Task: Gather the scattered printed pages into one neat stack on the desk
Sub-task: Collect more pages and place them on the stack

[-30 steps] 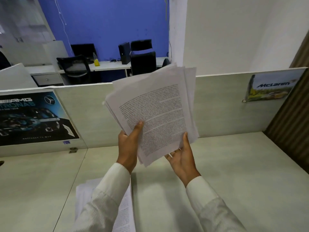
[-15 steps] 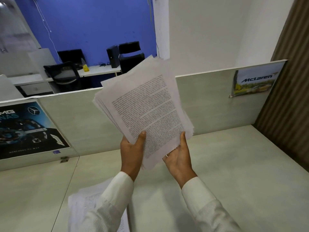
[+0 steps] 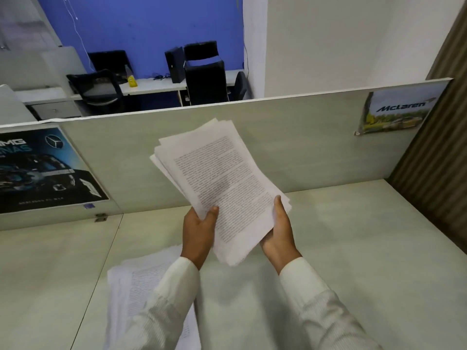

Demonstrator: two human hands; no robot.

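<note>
Nearest me, I saw a loose pile of printed pages lying on the surface, partly under the left sleeve. Above it, left grip and right grip each held a lower edge of a fanned sheaf, thumbs on top, tilted, clear of the surface, in front of the partition.

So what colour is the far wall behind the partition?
The far wall is blue; the head view shows it.
</note>
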